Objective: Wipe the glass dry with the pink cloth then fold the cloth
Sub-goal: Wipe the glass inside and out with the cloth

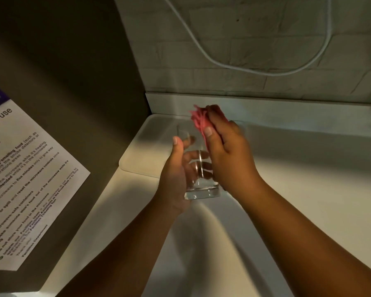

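At the left of the frame you can read, on the white notice [28,185] stuck to the dark panel, "strong-smelling food", "five minutes", "reset the microwave controls" and "Facilities Department".

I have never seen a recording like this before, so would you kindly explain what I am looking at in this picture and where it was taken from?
No machine is involved: these are a person's two bare hands, filmed by one wide-angle camera worn on the head, looking forward and down. The left hand wraps around a clear glass, held above a pale countertop. The right hand grips a bunched pink cloth at the glass's upper part, apparently wiping it. Under the hands, on the countertop, lies a whitish tray or board. To the left, a printed notice about microwave use sits on a dark surface. A white cable loops across the tiled wall behind.
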Motion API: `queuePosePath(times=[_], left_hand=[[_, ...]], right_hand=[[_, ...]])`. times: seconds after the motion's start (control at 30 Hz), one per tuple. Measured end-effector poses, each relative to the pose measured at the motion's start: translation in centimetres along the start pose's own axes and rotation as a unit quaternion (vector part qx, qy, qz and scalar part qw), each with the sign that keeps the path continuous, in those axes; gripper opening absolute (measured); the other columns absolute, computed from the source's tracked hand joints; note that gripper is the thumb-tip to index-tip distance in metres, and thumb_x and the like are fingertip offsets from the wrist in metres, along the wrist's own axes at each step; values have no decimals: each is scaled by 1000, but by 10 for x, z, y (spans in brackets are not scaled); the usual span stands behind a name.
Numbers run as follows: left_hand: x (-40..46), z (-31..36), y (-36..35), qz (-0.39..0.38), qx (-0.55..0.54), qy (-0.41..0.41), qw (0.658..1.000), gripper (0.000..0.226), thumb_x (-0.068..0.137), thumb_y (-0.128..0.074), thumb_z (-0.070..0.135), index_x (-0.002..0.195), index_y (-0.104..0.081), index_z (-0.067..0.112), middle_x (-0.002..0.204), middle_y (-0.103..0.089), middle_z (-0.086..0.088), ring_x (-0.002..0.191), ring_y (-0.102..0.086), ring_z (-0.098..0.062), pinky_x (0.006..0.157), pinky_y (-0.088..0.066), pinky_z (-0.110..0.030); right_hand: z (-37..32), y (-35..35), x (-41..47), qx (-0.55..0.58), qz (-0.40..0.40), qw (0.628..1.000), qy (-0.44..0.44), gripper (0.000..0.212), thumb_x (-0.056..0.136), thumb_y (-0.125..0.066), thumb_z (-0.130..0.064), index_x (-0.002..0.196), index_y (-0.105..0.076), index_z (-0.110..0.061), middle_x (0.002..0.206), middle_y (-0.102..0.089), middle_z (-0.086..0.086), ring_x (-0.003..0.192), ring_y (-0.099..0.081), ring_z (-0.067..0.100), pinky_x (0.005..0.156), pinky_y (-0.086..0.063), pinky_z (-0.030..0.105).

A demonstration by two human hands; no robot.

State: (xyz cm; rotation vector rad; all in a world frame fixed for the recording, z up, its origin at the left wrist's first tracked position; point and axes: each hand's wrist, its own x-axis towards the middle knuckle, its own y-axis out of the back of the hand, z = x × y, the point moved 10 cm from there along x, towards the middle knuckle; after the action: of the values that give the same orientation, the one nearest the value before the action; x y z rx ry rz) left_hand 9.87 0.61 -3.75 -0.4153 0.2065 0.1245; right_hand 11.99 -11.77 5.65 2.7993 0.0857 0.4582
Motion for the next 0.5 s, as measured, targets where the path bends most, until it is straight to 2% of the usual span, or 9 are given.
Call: queuePosePath(times=[0.1, 0.17, 0.2, 0.23, 0.3, 0.37, 0.4, 0.47, 0.5], left_hand=[[2, 7, 3, 14, -14, -3, 1000, 69, 95, -40, 72, 138, -63, 22, 116, -74, -20, 94, -77, -35, 74, -64, -49], [6, 10, 10, 32, -4, 2, 999, 70, 98, -35, 72, 133, -67, 20, 120, -76, -20, 107, -75, -36, 87, -63, -52], [7, 12, 14, 42, -3, 5, 999, 71, 99, -34, 72, 128, -70, 18, 114, -79, -17, 104, -76, -33, 85, -63, -48], [7, 12, 18, 50, -4, 11, 999, 72, 98, -35, 72, 122, -73, 16, 104, -81, -14, 98, -77, -28, 82, -62, -43], [8, 3, 23, 46, -5, 28, 999, 64, 99, -38, 69, 109, -74, 16, 85, -80, -6, 81, -78, -18, 72, -61, -33], [5, -9, 24, 33, 1, 43, 999, 46, 109, -32, 51, 96, -67, 24, 68, -77, 6, 59, -74, -6, 52, -59, -21], [3, -14, 23, 32, 11, 50, 998, 44, 111, -30, 43, 92, -66, 27, 70, -76, 8, 56, -73, -3, 48, -57, -19], [2, -15, 13, 27, 25, 40, 999, 45, 108, -39, 46, 97, -76, 23, 86, -79, -2, 73, -77, -12, 58, -60, -25], [-1, -11, 6, 28, 28, 30, 999, 48, 104, -44, 54, 107, -78, 20, 95, -79, -8, 85, -75, -21, 67, -60, -32]], right_hand=[[9, -3, -7, 82, 5, 996, -35, 38, 105, -43, -35, 140, -42, -50, 123, -54, -7, 93, -64, 2, 73, -57, 26], [4, -9, -23, 46, -19, 999, -9, 35, 106, -40, -36, 137, -44, -51, 121, -54, -11, 98, -59, -3, 77, -51, 19], [-1, -13, -32, 12, -34, 999, 13, 37, 106, -38, -37, 141, -43, -48, 123, -53, -13, 101, -56, -2, 81, -50, 20], [-8, -16, -41, -33, -47, 997, 45, 40, 106, -36, -39, 146, -40, -45, 123, -52, -12, 102, -54, 1, 81, -47, 19], [-26, -24, -55, -132, -62, 982, 120, 44, 106, -34, -40, 149, -37, -41, 108, -50, -11, 87, -53, 5, 69, -43, 15], [-38, -29, -56, -198, -66, 965, 160, 47, 103, -31, -44, 149, -38, -38, 100, -46, -13, 79, -47, 3, 62, -37, 12], [-41, -29, -52, -215, -66, 960, 165, 50, 102, -28, -48, 150, -37, -38, 102, -48, -13, 80, -47, 3, 63, -37, 13], [-37, -23, -37, -214, -61, 964, 144, 52, 100, -27, -53, 150, -35, -41, 112, -52, -9, 88, -53, 7, 66, -45, 18], [-30, -17, -28, -190, -53, 973, 118, 50, 101, -30, -51, 150, -34, -43, 117, -51, -9, 93, -57, 11, 68, -49, 22]])
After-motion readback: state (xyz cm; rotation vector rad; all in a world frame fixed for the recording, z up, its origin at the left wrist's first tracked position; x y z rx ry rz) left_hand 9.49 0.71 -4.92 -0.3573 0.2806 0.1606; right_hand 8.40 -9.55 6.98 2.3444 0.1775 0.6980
